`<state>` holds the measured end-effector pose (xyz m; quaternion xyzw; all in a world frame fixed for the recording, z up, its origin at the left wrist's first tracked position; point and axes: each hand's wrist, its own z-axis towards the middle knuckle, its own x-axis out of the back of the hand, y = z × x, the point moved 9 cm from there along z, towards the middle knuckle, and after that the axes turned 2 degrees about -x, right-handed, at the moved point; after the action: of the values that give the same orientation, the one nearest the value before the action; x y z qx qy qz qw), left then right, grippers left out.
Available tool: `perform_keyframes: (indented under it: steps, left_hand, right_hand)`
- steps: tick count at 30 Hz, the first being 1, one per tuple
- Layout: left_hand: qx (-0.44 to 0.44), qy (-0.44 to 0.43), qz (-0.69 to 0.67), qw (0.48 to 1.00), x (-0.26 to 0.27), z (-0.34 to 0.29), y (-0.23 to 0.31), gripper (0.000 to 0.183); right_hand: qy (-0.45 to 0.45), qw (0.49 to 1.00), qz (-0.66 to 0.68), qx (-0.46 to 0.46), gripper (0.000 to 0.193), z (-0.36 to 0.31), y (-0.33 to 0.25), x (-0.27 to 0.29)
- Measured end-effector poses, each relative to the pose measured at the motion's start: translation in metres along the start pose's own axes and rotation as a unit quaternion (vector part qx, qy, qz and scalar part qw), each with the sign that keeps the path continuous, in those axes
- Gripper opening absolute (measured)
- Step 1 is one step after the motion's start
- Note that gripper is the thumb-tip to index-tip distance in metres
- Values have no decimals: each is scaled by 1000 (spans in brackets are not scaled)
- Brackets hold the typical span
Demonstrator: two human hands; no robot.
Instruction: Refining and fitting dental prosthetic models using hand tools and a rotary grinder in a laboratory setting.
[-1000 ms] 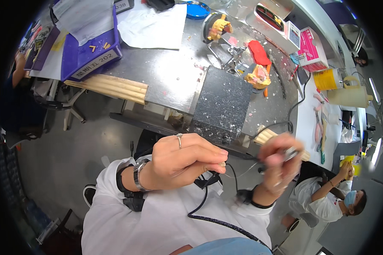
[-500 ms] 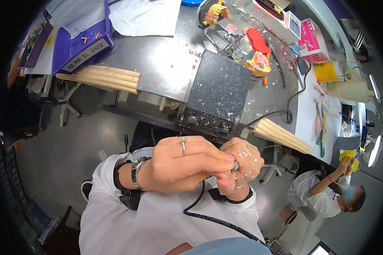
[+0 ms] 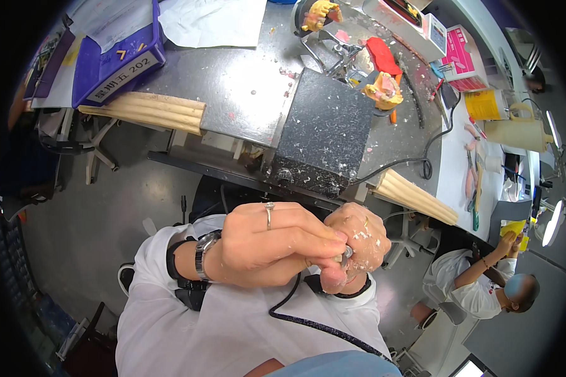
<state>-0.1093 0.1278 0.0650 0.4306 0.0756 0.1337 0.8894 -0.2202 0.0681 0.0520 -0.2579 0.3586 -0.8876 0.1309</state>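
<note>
Workshop bench of grey metal, upper half of the frame, speckled with pale debris; grey floor below it.

Left hand, centre of frame: ring and wristwatch worn, fingers curled tight, fingertips pinched on the small metal tip of a corded tool.

Right hand, just right of centre, touching the left: closed in a fist around the tool's body, skin dusted with white flecks. What else it may enclose cannot be told.

Black cable: runs from under the hands down across the white coat, lower centre.

Dark speckled block, centre top, at the bench edge. Purple tray, upper left. Red and yellow dental models, upper right. A second person sits at lower right.

Risks, as judged: fingertips sit right on the working tip, so a slip could nick the skin; dusty fingers weaken the grip; the slack cable could snag on the coat and jerk the tool; held over the lap, a dropped piece would fall to the floor.
</note>
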Motion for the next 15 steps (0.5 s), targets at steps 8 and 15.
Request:
perform_keyframes:
  steps: [8,15]
  left_hand:
    - [-7,-5,-9,1000,0,2,-1,23]
    - [-2,6,-65,998,-2,-1,-6,23]
  right_hand:
    - [-19,999,-27,8,52,5,-6,-2]
    - [-15,1000,-23,-4,48,7,-3,0]
